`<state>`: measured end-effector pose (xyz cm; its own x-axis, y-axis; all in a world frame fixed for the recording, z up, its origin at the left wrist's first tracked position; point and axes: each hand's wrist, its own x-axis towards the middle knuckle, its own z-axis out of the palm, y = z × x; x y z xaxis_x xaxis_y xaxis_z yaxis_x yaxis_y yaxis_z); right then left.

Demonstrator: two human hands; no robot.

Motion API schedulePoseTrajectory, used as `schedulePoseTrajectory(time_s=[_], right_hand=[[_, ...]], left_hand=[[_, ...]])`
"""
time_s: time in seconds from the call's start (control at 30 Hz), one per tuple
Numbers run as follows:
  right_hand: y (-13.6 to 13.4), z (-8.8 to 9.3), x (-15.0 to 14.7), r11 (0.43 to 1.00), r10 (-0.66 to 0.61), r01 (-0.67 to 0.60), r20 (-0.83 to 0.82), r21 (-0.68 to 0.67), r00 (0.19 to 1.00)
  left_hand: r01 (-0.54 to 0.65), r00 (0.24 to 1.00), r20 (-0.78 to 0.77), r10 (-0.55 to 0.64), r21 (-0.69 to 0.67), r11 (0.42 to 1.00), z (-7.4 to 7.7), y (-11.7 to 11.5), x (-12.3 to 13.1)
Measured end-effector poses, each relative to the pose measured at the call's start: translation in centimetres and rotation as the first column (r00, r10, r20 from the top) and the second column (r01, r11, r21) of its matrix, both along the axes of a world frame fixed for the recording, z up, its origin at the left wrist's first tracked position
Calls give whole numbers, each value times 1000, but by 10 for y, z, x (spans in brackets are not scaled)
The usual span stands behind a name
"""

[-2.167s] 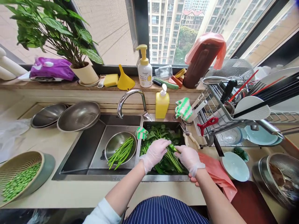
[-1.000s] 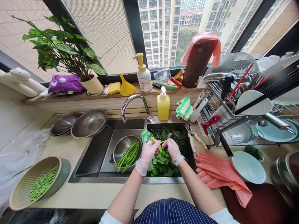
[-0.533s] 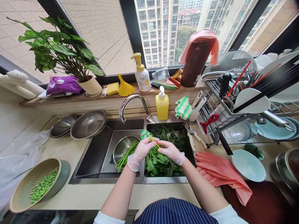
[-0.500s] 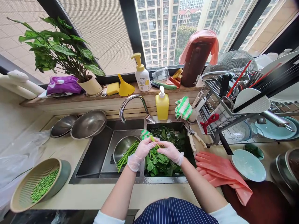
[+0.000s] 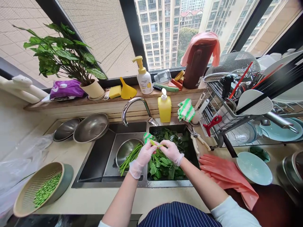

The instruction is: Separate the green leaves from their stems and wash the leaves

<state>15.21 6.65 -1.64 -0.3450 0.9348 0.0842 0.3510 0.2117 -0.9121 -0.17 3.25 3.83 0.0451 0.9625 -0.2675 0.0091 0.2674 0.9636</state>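
A pale green stem is pinched in my left hand, above the divider between the two basins. My right hand is closed on a thin green strand that runs over to that stem. Clear disposable gloves cover both hands. Under them, leafy greens fill the front of the right basin, with dark water behind. At the left, a bundle of green stems leans in a metal bowl. A green-and-white cloth lies just behind my left hand.
A curved faucet reaches over the left basin. Scissors and pink rubber gloves lie to the right, below a loaded dish rack. A basket of green beans stands at left; a yellow soap bottle stands behind.
My hands have drawn slightly apart, and a thin strand now stretches between them. The stem has tipped flatter in my left hand. The camera view has shifted slightly.
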Motion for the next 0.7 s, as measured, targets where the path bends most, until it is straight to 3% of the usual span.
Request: schedulePoseTrajectory(time_s=[0.1,0.2,0.33,0.4,0.53,0.7], right_hand=[[5,-23,1,946,-245,222,-72,-237,967],[8,-31,16,896,-343,288,-117,-337,932],[-1,-14,40,934,-295,226,-237,-277,926],[-11,-2,44,961,-215,170,-206,-219,955],[-23,9,33,999,25,-29,108,35,994],[-17,4,20,962,-17,-115,477,247,879]], left_hand=[[-86,996,19,87,-9,996,-5,-3,3],[-207,978,25,207,-16,978,-4,-2,-1],[-467,875,115,470,-49,883,5,4,-7],[-546,815,179,551,-80,834,12,8,-6],[-571,777,237,583,-125,811,21,12,6],[-511,791,294,536,-162,844,8,6,15]])
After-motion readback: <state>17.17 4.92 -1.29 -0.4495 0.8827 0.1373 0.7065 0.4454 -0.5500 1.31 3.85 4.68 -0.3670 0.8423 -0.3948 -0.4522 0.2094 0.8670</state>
